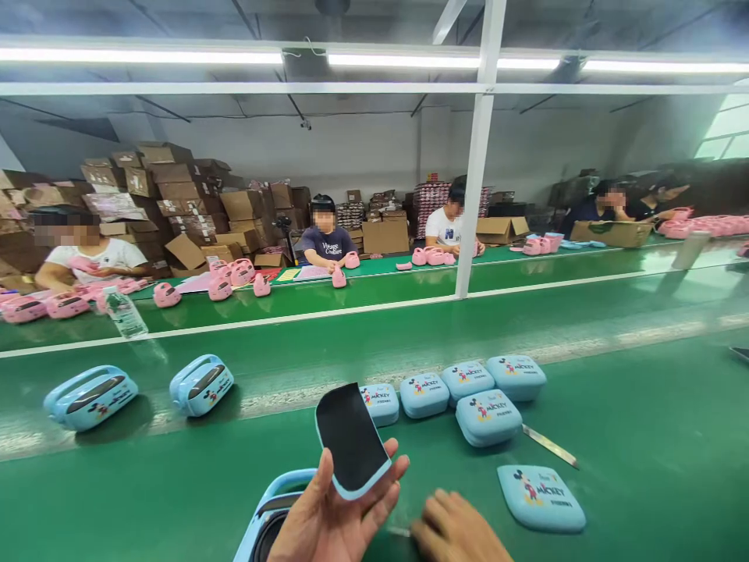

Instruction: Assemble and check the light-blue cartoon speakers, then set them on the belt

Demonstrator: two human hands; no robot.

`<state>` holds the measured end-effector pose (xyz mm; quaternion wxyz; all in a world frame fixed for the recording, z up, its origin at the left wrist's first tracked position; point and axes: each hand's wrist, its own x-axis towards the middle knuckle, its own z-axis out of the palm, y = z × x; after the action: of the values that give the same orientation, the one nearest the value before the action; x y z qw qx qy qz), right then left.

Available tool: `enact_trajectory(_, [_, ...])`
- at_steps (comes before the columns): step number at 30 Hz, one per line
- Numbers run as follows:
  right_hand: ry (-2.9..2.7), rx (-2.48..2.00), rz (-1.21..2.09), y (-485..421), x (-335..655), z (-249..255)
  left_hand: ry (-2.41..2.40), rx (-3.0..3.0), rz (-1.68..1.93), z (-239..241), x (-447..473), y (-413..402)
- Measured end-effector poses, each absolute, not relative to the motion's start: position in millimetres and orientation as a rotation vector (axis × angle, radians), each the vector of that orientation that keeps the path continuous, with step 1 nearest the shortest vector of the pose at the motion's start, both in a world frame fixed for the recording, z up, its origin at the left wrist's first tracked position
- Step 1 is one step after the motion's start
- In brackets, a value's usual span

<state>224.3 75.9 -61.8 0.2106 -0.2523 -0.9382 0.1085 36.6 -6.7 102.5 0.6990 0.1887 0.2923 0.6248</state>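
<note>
My left hand (336, 511), palm up, grips a light-blue rounded panel (353, 441) whose black inner face is turned towards me. Just below it, a blue handled case (260, 523) with a round dark part sits partly hidden behind that hand. My right hand (456, 531) is low over the green table, blurred by motion. A thin pale object (399, 531) shows beside its fingers; whether they hold it I cannot make out. To the right lies a loose blue Mickey panel (541, 498). Beyond, several blue Mickey pieces (488, 417) stand grouped.
Two blue handled units (202, 385) stand at left. A pale strip-like tool (550, 446) lies right of the group. A white post (473, 195) rises from the bench (292, 308). Across it, several people sit among pink units (220, 286); a clear bottle (125, 314) stands far left.
</note>
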Motion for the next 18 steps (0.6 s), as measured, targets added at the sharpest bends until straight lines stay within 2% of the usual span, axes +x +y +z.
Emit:
enact_trajectory(2, [-2.503,-0.768,0.371,96.9,220.1,-39.6,0.641,0.360,1.388,97.1,44.8,1.1])
enact_trajectory(6, [-1.975,-0.801,1.065,114.0,205.4,17.0,0.770,0.242,1.456,77.4,57.4,19.6])
enact_trajectory(8, [-1.817,-0.776,1.250,113.3,192.4,34.4,0.879,0.238,1.554,59.8,61.7,29.3])
enact_trajectory(14, [-1.815,-0.752,1.146,106.2,169.4,26.4,1.236,0.438,1.731,0.6,61.9,38.4])
enact_trajectory(18, [-1.963,-0.661,1.028,105.0,180.6,16.9,1.478,0.817,1.720,-2.3,51.5,27.9])
